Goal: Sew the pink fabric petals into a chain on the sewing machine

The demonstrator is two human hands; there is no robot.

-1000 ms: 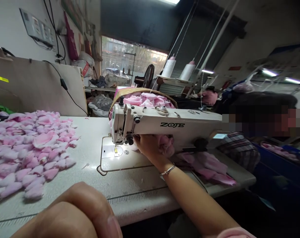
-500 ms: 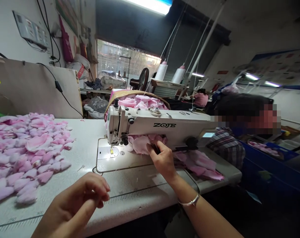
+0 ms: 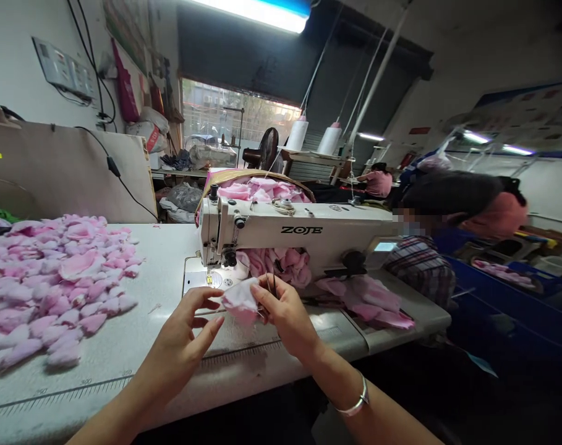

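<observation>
My right hand (image 3: 287, 315) pinches a small pale pink fabric piece (image 3: 241, 301) in front of the sewing machine (image 3: 303, 228). A slim dark two-pronged tool (image 3: 274, 284), its kind unclear, also sits among that hand's fingers. My left hand (image 3: 188, 330) is open, thumb and fingers apart, at the left edge of the piece; whether the fingertips touch it is unclear. Behind the piece are the lit needle area (image 3: 209, 279) and a heap of pink fabric pieces (image 3: 281, 264) under the machine arm. More flat pink pieces (image 3: 371, 300) lie to the right.
Many small stuffed pink pieces (image 3: 72, 296) cover the left of the white table (image 3: 164, 266). Behind the machine stands a container of pink fabric (image 3: 262, 187). Thread cones (image 3: 298, 133) rise above it. A person in a plaid shirt (image 3: 420, 266) sits at the right.
My right hand has drawn a pink piece from the heap under the machine arm toward me and left. My left hand has moved up and right to the piece, fingers opening.
</observation>
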